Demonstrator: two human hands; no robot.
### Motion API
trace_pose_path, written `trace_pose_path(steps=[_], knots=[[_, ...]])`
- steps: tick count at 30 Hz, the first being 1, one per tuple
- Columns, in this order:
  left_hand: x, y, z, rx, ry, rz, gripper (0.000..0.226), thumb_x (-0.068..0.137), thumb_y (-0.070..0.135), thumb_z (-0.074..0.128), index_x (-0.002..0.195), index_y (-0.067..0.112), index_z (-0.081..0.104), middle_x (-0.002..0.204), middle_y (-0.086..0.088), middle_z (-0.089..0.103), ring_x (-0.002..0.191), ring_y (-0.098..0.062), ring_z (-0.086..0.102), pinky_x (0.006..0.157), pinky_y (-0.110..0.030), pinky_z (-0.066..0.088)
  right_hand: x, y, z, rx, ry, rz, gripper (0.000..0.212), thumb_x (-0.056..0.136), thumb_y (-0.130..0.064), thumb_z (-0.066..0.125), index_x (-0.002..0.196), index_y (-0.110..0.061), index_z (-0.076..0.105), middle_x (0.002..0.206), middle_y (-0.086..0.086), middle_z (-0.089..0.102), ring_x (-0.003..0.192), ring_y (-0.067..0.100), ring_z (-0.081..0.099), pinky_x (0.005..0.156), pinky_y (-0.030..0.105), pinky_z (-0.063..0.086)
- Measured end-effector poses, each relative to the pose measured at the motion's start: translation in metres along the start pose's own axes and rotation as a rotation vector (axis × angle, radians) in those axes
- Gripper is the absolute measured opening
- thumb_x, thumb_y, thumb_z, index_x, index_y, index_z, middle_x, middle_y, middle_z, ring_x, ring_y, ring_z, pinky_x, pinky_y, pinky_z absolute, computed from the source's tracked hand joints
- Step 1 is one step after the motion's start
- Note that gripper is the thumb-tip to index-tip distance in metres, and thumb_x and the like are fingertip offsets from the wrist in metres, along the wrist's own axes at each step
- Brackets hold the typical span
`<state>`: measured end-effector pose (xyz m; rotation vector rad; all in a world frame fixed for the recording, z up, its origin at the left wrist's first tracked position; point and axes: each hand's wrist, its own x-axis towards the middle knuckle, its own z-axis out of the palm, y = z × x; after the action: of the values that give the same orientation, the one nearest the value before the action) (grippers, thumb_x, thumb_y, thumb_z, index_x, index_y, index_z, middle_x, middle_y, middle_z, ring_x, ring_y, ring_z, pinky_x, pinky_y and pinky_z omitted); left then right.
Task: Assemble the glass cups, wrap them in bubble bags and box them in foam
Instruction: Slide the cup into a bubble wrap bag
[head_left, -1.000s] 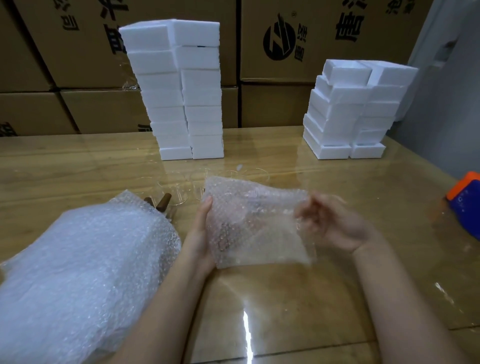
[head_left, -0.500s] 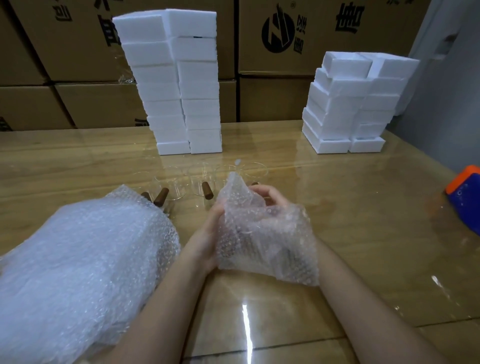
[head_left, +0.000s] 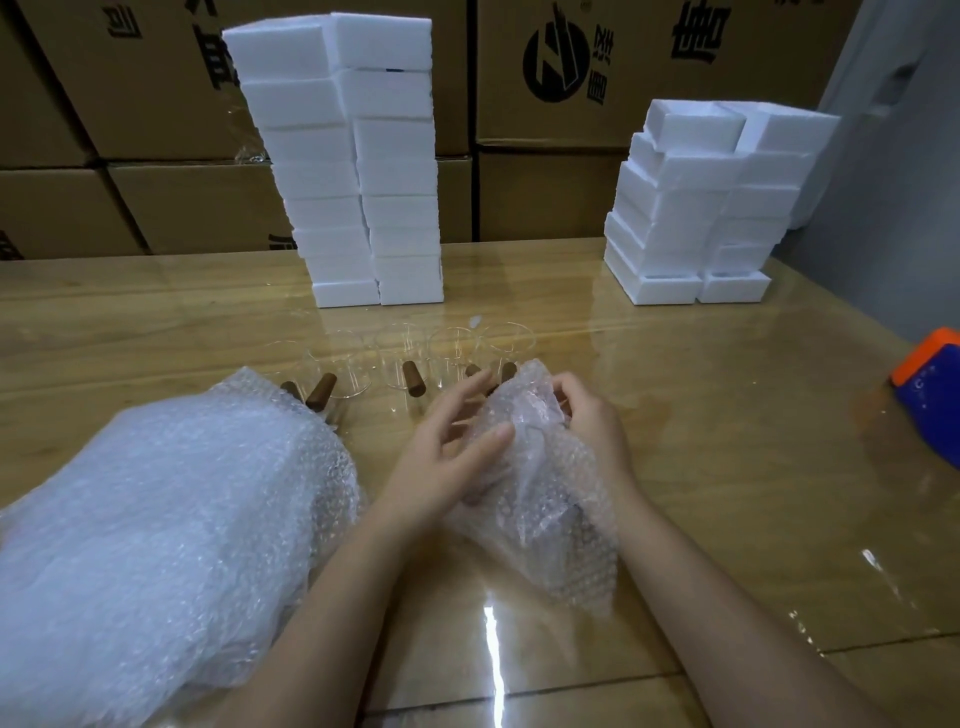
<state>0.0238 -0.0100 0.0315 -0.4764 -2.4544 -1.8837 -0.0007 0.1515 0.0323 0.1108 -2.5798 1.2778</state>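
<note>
A clear bubble bag (head_left: 545, 499) hangs crumpled between my hands over the middle of the table. My right hand (head_left: 587, 415) grips its upper edge with curled fingers. My left hand (head_left: 452, 447) rests against the bag's left side, fingers mostly straight, thumb pressing on the film. Just beyond the hands, several clear glass cups (head_left: 343, 364) with brown wooden handles (head_left: 413, 378) stand in a row. What lies inside the bag cannot be made out.
A big pile of bubble bags (head_left: 156, 519) fills the near left. A tall double stack of white foam boxes (head_left: 358, 156) stands at the back centre, a lower stack (head_left: 701, 208) at the back right. An orange and blue object (head_left: 930, 384) sits at the right edge. Cardboard cartons (head_left: 597, 78) line the wall.
The bag, held flat and spread a second ago, is now bunched up. My right hand moved to its top edge, and my left hand opened against its side.
</note>
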Motion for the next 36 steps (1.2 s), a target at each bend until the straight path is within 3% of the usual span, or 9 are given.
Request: trace_pose_path(steps=[4,9,14,19,23,26,30,33,36], knots=[[-0.004,0.001,0.002,0.231,-0.037,0.139,0.067,0.079,0.047,0.067,0.137,0.049,0.035,0.138,0.028,0.037,0.121,0.019,0.035,0.088,0.002,0.035,-0.006,-0.002,0.010,-0.069,0.041,-0.010,0.012,0.086,-0.009,0.060,0.095,-0.017,0.057,0.096,-0.007,0.057,0.075,0.010,0.054,0.062,0.028,0.047],[0.000,-0.004,0.004,0.356,0.211,0.132,0.061,0.084,0.003,0.057,0.136,0.032,0.044,0.130,0.019,0.046,0.117,-0.005,0.049,0.099,-0.027,0.042,-0.016,-0.008,0.018,0.078,0.068,-0.159,0.030,0.076,-0.010,0.070,0.102,-0.019,0.058,0.096,-0.010,0.049,0.074,0.003,0.050,0.063,0.019,0.044],[0.004,-0.004,-0.004,0.029,0.455,-0.016,0.050,0.085,0.000,0.056,0.098,0.048,0.058,0.092,0.026,0.067,0.080,0.002,0.065,0.062,-0.017,0.052,-0.022,-0.015,0.019,0.333,-0.044,-0.326,0.043,0.085,-0.037,0.055,0.125,-0.020,0.054,0.113,-0.008,0.051,0.104,0.005,0.053,0.087,0.017,0.043],[0.011,-0.008,-0.013,-0.449,0.563,-0.214,0.038,0.087,-0.003,0.054,0.085,0.033,0.068,0.073,0.013,0.072,0.072,-0.014,0.068,0.059,-0.023,0.054,-0.022,-0.010,0.008,0.265,-0.253,-0.411,0.067,0.080,-0.034,0.055,0.141,-0.045,0.027,0.142,-0.010,0.036,0.127,0.007,0.044,0.103,0.026,0.038],[0.008,-0.004,-0.008,-0.317,0.489,-0.181,0.039,0.086,-0.006,0.056,0.087,0.032,0.065,0.073,0.013,0.072,0.063,-0.007,0.068,0.052,-0.021,0.052,-0.023,-0.012,0.016,0.173,-0.327,-0.318,0.076,0.079,-0.047,0.058,0.139,-0.059,0.014,0.145,-0.035,0.019,0.129,-0.011,0.033,0.101,0.015,0.031],[0.007,0.001,-0.001,-0.233,0.368,-0.084,0.037,0.084,-0.007,0.060,0.092,0.029,0.061,0.077,0.008,0.071,0.057,0.001,0.064,0.048,-0.013,0.048,-0.024,-0.013,0.021,0.221,-0.249,-0.252,0.068,0.085,-0.039,0.058,0.143,-0.048,0.023,0.146,-0.021,0.031,0.128,-0.009,0.035,0.102,0.013,0.032],[0.003,0.003,0.005,-0.346,0.188,-0.010,0.038,0.079,0.005,0.066,0.108,0.030,0.060,0.104,0.000,0.068,0.081,-0.004,0.068,0.065,-0.015,0.053,-0.026,-0.015,0.025,0.328,-0.083,-0.154,0.046,0.090,-0.020,0.054,0.133,-0.034,0.044,0.132,-0.015,0.049,0.121,-0.001,0.047,0.100,0.021,0.042],[0.000,0.000,0.000,-0.266,0.002,0.034,0.047,0.087,0.016,0.060,0.131,0.029,0.050,0.120,0.012,0.064,0.104,-0.003,0.064,0.078,-0.015,0.051,-0.022,-0.014,0.023,0.466,0.006,0.026,0.046,0.087,0.002,0.056,0.106,-0.040,0.056,0.112,-0.009,0.063,0.102,0.010,0.062,0.078,0.023,0.053],[-0.002,-0.006,-0.002,-0.166,-0.194,0.033,0.081,0.072,0.030,0.070,0.142,0.045,0.033,0.136,0.012,0.051,0.114,-0.005,0.058,0.087,-0.020,0.049,-0.014,-0.011,0.017,0.548,0.075,0.163,0.053,0.084,0.016,0.047,0.091,-0.035,0.059,0.104,0.000,0.066,0.091,0.017,0.065,0.060,0.019,0.050]])
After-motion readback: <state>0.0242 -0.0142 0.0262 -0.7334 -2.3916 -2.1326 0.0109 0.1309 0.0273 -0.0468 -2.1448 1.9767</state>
